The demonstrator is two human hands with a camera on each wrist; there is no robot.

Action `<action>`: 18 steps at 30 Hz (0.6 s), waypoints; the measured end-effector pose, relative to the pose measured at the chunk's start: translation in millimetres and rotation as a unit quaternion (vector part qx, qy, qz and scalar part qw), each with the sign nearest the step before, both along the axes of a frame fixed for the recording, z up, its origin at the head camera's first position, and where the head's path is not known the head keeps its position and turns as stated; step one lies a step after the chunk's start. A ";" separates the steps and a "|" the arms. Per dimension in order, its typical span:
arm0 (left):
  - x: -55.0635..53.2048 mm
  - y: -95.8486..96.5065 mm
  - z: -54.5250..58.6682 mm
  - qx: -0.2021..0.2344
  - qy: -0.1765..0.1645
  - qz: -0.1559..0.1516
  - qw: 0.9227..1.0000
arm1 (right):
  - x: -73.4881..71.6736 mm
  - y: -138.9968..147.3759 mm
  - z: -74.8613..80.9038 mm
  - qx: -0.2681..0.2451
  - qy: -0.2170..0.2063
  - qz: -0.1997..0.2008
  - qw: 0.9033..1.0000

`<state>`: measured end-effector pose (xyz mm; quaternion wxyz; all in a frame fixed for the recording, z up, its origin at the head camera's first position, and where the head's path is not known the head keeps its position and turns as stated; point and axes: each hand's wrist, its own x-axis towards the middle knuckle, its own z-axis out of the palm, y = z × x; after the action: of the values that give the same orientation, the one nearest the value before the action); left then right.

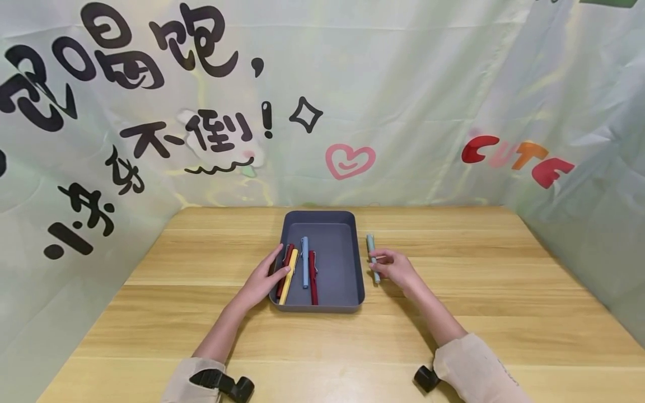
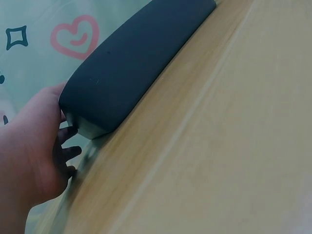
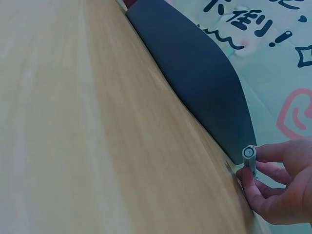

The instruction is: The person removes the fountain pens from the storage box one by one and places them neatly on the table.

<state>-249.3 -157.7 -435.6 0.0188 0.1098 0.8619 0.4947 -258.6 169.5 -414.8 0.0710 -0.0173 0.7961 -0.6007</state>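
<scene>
A grey-blue rectangular tray (image 1: 336,268) sits on the wooden table. My left hand (image 1: 258,284) holds its left wall, the thumb over the rim and the other fingers on the outer side. Inside, toward the left, lie a yellow pen (image 1: 288,282), a blue pen (image 1: 304,268) and two dark red pens, one (image 1: 313,282) right of the blue and one (image 1: 279,288) partly behind the yellow. Just outside the tray's right side, my right hand (image 1: 399,270) pinches a pale green pen (image 1: 370,244) between thumb and fingers. The right wrist view shows that pen (image 3: 249,155) end-on.
The wooden table (image 1: 453,291) spreads out around the tray. A pale printed curtain (image 1: 403,84) with black lettering, a pink heart and the word CUTE hangs behind and along both sides. Each sleeved wrist wears a black camera mount (image 1: 237,387).
</scene>
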 end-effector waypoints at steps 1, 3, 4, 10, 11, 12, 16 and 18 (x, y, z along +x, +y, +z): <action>0.1 -0.1 -0.1 0.000 0.000 0.000 1.000 | 0.0 0.0 -0.5 -0.001 -0.001 0.000 1.000; 0.0 -0.4 -0.6 0.000 -0.001 0.000 1.000 | 0.0 -0.1 -1.0 0.000 -0.002 -0.001 1.000; -0.1 -0.6 -0.6 0.000 0.000 -0.001 1.000 | -0.3 -0.3 -1.1 0.001 -0.002 -0.002 1.000; 0.3 -1.3 -0.5 0.002 0.000 0.000 1.000 | -0.1 -1.9 0.1 0.006 -0.007 -0.004 1.000; 0.5 -1.2 -0.4 0.002 -0.001 0.000 1.000 | 0.2 -2.1 0.3 0.006 -0.007 -0.004 1.000; 1.0 -0.9 0.1 0.002 -0.001 0.000 1.000 | 0.3 -2.0 0.2 0.007 -0.008 -0.005 1.000; 0.9 -0.4 0.1 -0.002 0.000 0.001 1.000 | 1.1 -1.1 -0.3 0.015 -0.004 -0.007 1.000; 0.7 -0.2 0.1 -0.004 0.001 0.001 1.000 | 1.7 -0.9 -0.9 0.017 -0.002 -0.008 1.000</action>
<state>-248.6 -157.9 -435.5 0.0177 0.1096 0.8638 0.4915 -256.9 168.6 -415.7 0.0680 -0.0085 0.8065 -0.5873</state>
